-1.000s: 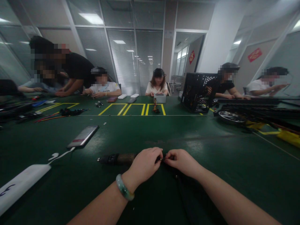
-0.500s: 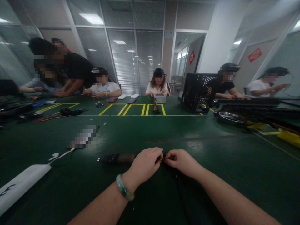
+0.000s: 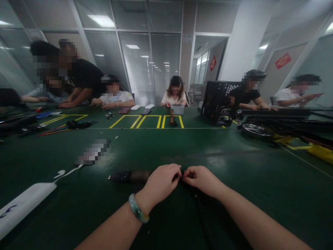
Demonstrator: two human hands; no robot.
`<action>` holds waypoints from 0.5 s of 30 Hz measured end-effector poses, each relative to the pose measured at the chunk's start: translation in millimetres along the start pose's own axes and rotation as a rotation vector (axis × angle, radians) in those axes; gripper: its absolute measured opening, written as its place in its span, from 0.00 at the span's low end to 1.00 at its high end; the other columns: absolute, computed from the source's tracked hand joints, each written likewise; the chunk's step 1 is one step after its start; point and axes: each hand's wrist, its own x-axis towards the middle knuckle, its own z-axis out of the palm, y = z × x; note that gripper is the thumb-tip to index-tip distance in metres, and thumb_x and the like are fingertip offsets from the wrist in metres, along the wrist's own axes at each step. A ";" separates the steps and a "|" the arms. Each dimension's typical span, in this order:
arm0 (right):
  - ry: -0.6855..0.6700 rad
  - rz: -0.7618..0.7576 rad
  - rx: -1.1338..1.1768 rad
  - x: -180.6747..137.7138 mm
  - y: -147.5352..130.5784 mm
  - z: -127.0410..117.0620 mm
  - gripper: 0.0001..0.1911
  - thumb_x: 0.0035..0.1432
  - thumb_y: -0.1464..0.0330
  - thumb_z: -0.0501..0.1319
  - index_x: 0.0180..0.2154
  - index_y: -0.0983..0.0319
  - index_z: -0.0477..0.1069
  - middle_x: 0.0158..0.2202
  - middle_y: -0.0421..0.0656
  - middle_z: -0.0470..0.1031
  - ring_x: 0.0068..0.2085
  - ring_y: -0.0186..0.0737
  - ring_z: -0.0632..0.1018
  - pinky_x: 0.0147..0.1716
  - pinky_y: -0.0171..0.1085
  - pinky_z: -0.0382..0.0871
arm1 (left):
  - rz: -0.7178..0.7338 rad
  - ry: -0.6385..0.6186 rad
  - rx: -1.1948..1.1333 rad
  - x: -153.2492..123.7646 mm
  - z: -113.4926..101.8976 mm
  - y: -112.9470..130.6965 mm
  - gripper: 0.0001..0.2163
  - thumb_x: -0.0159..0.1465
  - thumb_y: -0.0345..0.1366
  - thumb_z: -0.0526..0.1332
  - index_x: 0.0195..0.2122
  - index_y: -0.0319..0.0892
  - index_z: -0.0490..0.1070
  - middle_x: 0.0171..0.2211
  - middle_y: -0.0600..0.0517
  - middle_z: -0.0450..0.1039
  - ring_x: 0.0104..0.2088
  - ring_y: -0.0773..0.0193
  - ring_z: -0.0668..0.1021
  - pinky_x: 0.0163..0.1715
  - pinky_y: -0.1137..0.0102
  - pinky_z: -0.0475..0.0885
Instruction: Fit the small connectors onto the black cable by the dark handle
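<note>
A dark, tube-shaped tool that looks like an inline electric screwdriver [image 3: 137, 176] lies flat on the green table, its metal tip pointing left. My left hand [image 3: 163, 178], with a jade-coloured bangle on its wrist, is closed over the tool's rear end. Close by on the right, my right hand [image 3: 201, 178] pinches at that same end with thumb and forefinger. A thin black cable [image 3: 199, 210] runs from under the right hand toward the front edge. A small shiny piece shows between the fingertips; the joint there is mostly hidden.
At the left are a long white case [image 3: 28, 205] and a pixelated phone [image 3: 93, 152], joined by a white cord. Wires [image 3: 70, 126] lie behind them. A black computer case [image 3: 221, 102] and a round metal dish [image 3: 256, 130] stand far right. Several people sit or lean across the table.
Both hands stay in place. The small piece between the fingertips has shifted slightly, and less of its gold colour shows now.
</note>
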 end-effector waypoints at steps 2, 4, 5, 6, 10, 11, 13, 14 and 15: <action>-0.004 0.006 -0.014 -0.5 -1.5 -0.9 0.07 0.55 0.64 0.62 0.35 0.59 0.77 0.33 0.38 0.79 0.32 0.35 0.77 0.30 0.30 0.66 | 0.006 -0.001 0.004 0.1 -0.7 0.5 0.06 0.61 0.28 0.58 0.38 0.44 0.68 0.50 0.53 0.70 0.49 0.59 0.73 0.50 0.61 0.67; -0.009 0.011 -0.010 -1.0 -2.5 -1.1 0.07 0.54 0.64 0.63 0.35 0.59 0.77 0.32 0.38 0.79 0.32 0.35 0.77 0.29 0.30 0.65 | 0.003 0.002 0.007 0.1 -1.0 0.9 0.06 0.61 0.28 0.59 0.37 0.44 0.68 0.49 0.53 0.71 0.48 0.59 0.73 0.49 0.61 0.67; -0.011 0.011 -0.002 -1.1 -2.7 -1.0 0.07 0.54 0.64 0.63 0.35 0.59 0.77 0.32 0.38 0.79 0.31 0.35 0.77 0.29 0.30 0.65 | 0.003 0.005 0.007 0.2 -1.0 1.1 0.06 0.61 0.28 0.59 0.37 0.44 0.68 0.48 0.53 0.71 0.48 0.59 0.73 0.49 0.61 0.67; -0.010 0.008 0.005 -1.1 -2.7 -0.7 0.07 0.54 0.64 0.63 0.35 0.59 0.77 0.32 0.38 0.79 0.31 0.35 0.77 0.28 0.30 0.65 | 0.004 0.003 0.009 0.3 -0.9 1.3 0.05 0.61 0.28 0.59 0.37 0.45 0.68 0.48 0.53 0.71 0.48 0.59 0.73 0.49 0.62 0.67; -0.005 -0.009 0.009 -0.2 -1.1 0.8 0.07 0.55 0.65 0.62 0.34 0.59 0.77 0.31 0.38 0.79 0.30 0.34 0.76 0.28 0.30 0.64 | 0.004 -0.019 0.031 1.0 -0.5 1.7 0.04 0.61 0.32 0.60 0.38 0.44 0.69 0.44 0.53 0.73 0.45 0.59 0.74 0.47 0.63 0.68; -0.005 -0.013 0.006 0.2 -0.5 1.1 0.07 0.55 0.65 0.62 0.34 0.59 0.77 0.31 0.38 0.79 0.30 0.35 0.77 0.28 0.30 0.64 | 0.002 -0.023 0.036 1.1 -0.5 1.7 0.04 0.62 0.32 0.60 0.38 0.44 0.69 0.43 0.52 0.73 0.44 0.59 0.74 0.47 0.63 0.67; -0.005 -0.019 -0.007 0.6 0.7 1.4 0.07 0.55 0.64 0.62 0.35 0.58 0.77 0.32 0.38 0.79 0.31 0.35 0.77 0.28 0.30 0.64 | 0.002 -0.026 0.039 1.4 -0.4 1.7 0.03 0.62 0.32 0.59 0.37 0.44 0.70 0.42 0.53 0.73 0.44 0.59 0.74 0.46 0.64 0.68; -0.003 -0.022 -0.016 0.7 1.2 1.5 0.07 0.55 0.64 0.62 0.35 0.58 0.78 0.32 0.38 0.79 0.31 0.35 0.77 0.29 0.30 0.65 | 0.002 -0.024 0.037 1.5 -0.3 1.6 0.02 0.62 0.32 0.59 0.36 0.44 0.70 0.42 0.53 0.73 0.44 0.59 0.74 0.46 0.64 0.68; -0.001 -0.022 -0.022 0.6 1.6 1.5 0.07 0.55 0.64 0.62 0.35 0.58 0.78 0.32 0.38 0.79 0.31 0.35 0.77 0.29 0.30 0.65 | 0.003 -0.021 0.034 1.6 -0.1 1.6 0.02 0.62 0.32 0.59 0.36 0.44 0.70 0.41 0.53 0.73 0.43 0.59 0.74 0.45 0.65 0.68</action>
